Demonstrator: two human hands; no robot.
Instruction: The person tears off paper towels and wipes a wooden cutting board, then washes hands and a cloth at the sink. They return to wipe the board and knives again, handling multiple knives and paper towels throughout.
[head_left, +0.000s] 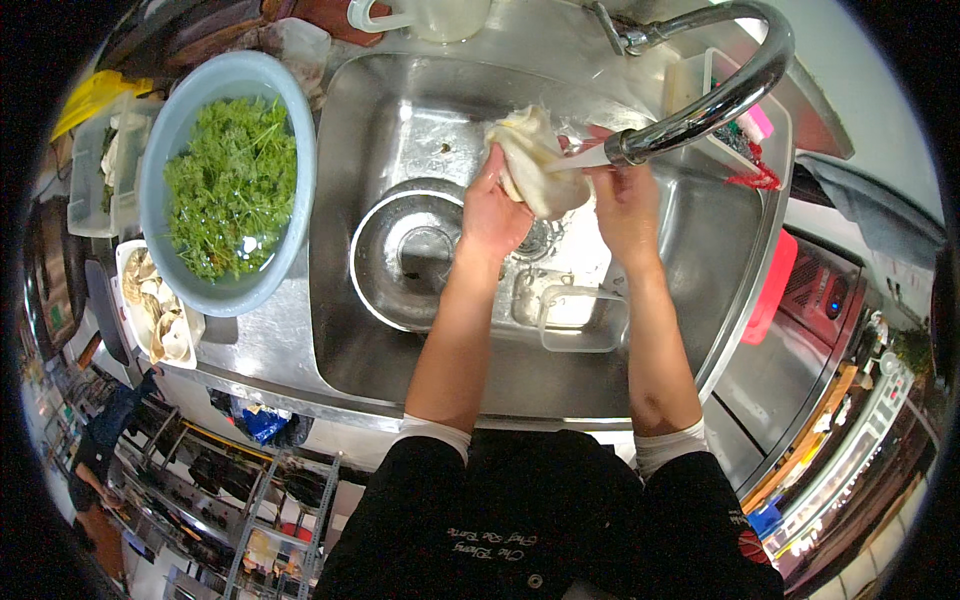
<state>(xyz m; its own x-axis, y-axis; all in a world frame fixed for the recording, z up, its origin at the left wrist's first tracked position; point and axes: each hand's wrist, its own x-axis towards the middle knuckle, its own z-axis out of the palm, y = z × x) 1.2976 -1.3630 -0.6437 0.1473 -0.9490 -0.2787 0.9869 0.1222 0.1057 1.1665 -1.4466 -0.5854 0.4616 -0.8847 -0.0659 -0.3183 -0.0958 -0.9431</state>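
My left hand (495, 210) grips a limp, folded, cream-coloured piece (534, 169) over the sink; whether it is cloth or food, I cannot tell. Water runs onto it from the chrome faucet (750, 90), whose spout end is just above and to its right. My right hand (627, 206) is beside the stream, its fingers partly hidden behind the spout, so its grip is unclear. Below the hands is the drain (536, 240) of the stainless steel sink (360, 360). A round metal bowl (409, 292) rests in the basin, left of my left forearm.
A blue basin (300, 172) of leafy greens in water stands left of the sink. Near it are a white tray of pale scraps (161, 307) and a clear plastic tub (90, 195). Another clear container (577, 345) sits in the sink. A person (94, 480) stands at far left.
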